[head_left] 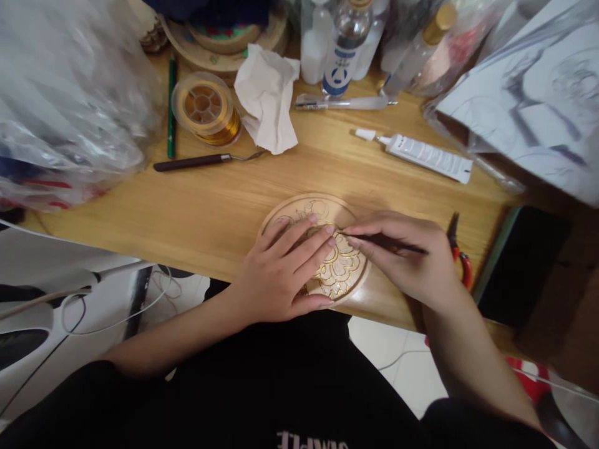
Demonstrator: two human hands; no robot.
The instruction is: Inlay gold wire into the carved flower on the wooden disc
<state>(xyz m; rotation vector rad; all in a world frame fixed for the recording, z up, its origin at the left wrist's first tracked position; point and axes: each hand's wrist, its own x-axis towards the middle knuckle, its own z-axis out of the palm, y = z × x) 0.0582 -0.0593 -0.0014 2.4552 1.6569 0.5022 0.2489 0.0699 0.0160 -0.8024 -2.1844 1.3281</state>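
A round wooden board (pixel 360 277) lies at the table's front edge, with a flower pattern in gold wire (pixel 337 268) on its right part and drawn lines at its top. My left hand (pixel 283 274) rests flat across the board's left side, fingers spread, hiding much of the pattern. In my right hand (pixel 402 249) are slim dark tweezers (pixel 412 248), pinched between thumb and fingers. Their tip meets the board near my left fingertips. Whether the tip grips a bit of wire is too small to tell.
Beyond the board lie a spool of gold wire (pixel 206 109), a dark-handled tool (pixel 191 163), crumpled tissue (pixel 266 93), a glue tube (pixel 428 156) and a pen (pixel 346 102). Red-handled pliers (pixel 461 255) and a dark box-like object (pixel 519 262) sit right. Bottles (pixel 344 50) line the back.
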